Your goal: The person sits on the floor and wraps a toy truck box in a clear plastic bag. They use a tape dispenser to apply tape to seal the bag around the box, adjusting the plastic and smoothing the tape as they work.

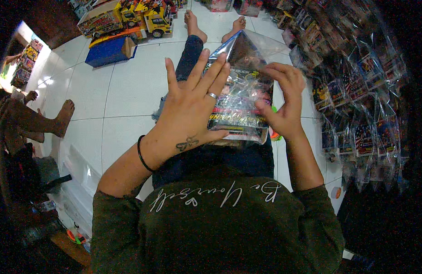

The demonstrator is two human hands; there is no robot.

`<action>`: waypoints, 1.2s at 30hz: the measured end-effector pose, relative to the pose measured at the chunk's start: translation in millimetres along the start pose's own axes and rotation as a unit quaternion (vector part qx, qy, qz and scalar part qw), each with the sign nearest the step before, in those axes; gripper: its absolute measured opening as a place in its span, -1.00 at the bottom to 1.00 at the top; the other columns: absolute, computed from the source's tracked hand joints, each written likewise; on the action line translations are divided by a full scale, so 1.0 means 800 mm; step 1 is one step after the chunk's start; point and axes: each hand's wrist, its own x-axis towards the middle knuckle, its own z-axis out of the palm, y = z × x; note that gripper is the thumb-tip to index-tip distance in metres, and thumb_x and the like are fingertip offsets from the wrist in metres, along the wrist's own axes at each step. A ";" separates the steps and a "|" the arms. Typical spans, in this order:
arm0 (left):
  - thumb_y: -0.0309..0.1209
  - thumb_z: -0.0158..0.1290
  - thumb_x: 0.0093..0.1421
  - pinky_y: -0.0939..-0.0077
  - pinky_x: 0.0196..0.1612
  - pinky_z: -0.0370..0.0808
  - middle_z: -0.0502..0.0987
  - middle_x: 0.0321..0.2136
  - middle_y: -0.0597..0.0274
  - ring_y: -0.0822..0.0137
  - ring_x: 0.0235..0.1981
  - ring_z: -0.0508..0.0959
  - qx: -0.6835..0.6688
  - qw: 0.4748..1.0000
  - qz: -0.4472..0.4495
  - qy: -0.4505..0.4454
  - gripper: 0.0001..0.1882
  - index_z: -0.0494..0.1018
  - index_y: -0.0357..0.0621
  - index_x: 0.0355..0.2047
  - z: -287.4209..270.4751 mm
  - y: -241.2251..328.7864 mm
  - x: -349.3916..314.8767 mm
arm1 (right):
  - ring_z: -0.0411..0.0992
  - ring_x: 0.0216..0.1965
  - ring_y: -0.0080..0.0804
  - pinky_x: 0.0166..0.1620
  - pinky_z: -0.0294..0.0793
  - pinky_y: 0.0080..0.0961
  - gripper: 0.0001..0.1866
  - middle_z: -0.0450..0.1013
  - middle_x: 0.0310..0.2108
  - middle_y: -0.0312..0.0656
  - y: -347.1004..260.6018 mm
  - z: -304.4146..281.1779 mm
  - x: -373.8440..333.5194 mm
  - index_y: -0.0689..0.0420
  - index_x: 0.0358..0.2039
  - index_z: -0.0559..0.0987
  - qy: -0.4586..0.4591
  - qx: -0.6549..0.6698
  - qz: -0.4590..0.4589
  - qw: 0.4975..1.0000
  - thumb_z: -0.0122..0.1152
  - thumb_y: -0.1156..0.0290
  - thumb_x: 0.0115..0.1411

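Observation:
A box-shaped package point(240, 119) in clear plastic lies on my lap, its printed front dark with yellow and pink. At its far end a loose clear plastic flap point(271, 42) stands up in a pointed fold. My left hand point(192, 98), fingers spread, rests flat along the package's left side. At the right edge is my right hand point(286, 98), its fingers bent over the far right corner and its thumb apart, near the front face. Partly hidden behind the package's right side is a round orange and green thing point(276, 127).
Yellow toy trucks point(158, 23) and a blue box point(110, 51) sit on the tiled floor ahead. Plastic-wrapped packages point(357, 100) are piled along the right. Another person's leg point(42, 118) reaches in from the left, above clear plastic sheets point(80, 176). My bare foot point(195, 28) is stretched ahead.

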 end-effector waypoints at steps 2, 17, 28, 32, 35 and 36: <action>0.04 0.28 -0.31 -0.47 0.13 -0.36 -0.04 0.28 0.09 0.09 0.32 -0.10 -0.010 1.000 -0.015 -0.001 0.18 -0.03 -0.24 0.25 0.000 -0.001 0.001 | 0.17 0.09 -0.15 0.15 -0.08 -0.13 -0.39 0.39 -0.04 -0.26 -0.001 0.000 0.002 0.03 -0.08 0.49 -0.067 -0.065 -0.059 0.994 0.30 0.00 -0.15; -0.02 0.24 -0.21 -0.39 0.16 -0.51 -0.09 0.30 0.15 0.13 0.33 -0.10 -0.040 0.999 0.002 -0.009 0.10 -0.07 -0.11 0.27 0.001 0.017 -0.004 | 0.10 0.17 -0.10 0.22 -0.27 -0.05 -0.39 0.35 0.04 -0.22 -0.026 -0.007 -0.023 0.04 -0.03 0.46 -0.134 0.000 -0.065 0.989 0.15 -0.08 -0.02; -0.10 0.22 -0.19 -0.29 0.22 -0.32 0.07 0.25 0.08 0.14 0.31 -0.03 -0.022 0.999 0.006 0.043 -0.04 0.09 -0.24 0.20 0.023 0.023 -0.024 | 0.16 0.18 -0.05 0.20 0.08 -0.08 -0.25 0.23 0.13 0.01 -0.042 -0.009 -0.012 0.23 0.06 0.34 -0.149 0.044 -0.111 0.982 0.27 0.01 -0.05; -0.13 0.25 -0.25 -0.13 0.27 -0.24 0.05 0.25 0.03 0.09 0.31 -0.04 -0.081 0.990 0.056 0.104 0.03 0.06 -0.26 0.21 0.013 0.014 -0.011 | 0.07 0.24 -0.06 0.23 -0.06 0.00 -0.22 0.14 0.19 0.01 -0.061 0.013 -0.037 0.22 0.07 0.33 -0.140 -0.021 -0.073 0.987 0.21 -0.09 -0.03; -0.21 0.14 -0.10 0.02 0.29 -0.17 0.05 0.25 -0.03 0.07 0.30 -0.02 0.000 0.995 0.097 0.019 -0.12 0.07 -0.33 0.20 0.015 0.020 -0.002 | 0.07 0.25 -0.07 0.25 -0.09 -0.03 -0.30 0.13 0.20 0.00 -0.037 0.007 -0.048 0.20 0.03 0.37 -0.175 -0.073 -0.067 0.980 0.15 -0.08 0.02; -0.24 0.06 -0.04 0.05 0.30 -0.15 0.05 0.25 -0.03 0.07 0.30 -0.02 0.033 0.995 0.091 0.016 -0.20 0.08 -0.34 0.19 0.018 0.027 -0.003 | 0.14 0.21 -0.06 0.25 -0.08 -0.04 -0.39 0.27 0.11 -0.02 -0.012 0.005 -0.051 0.20 -0.04 0.44 -0.148 0.067 -0.051 0.985 0.12 -0.04 0.05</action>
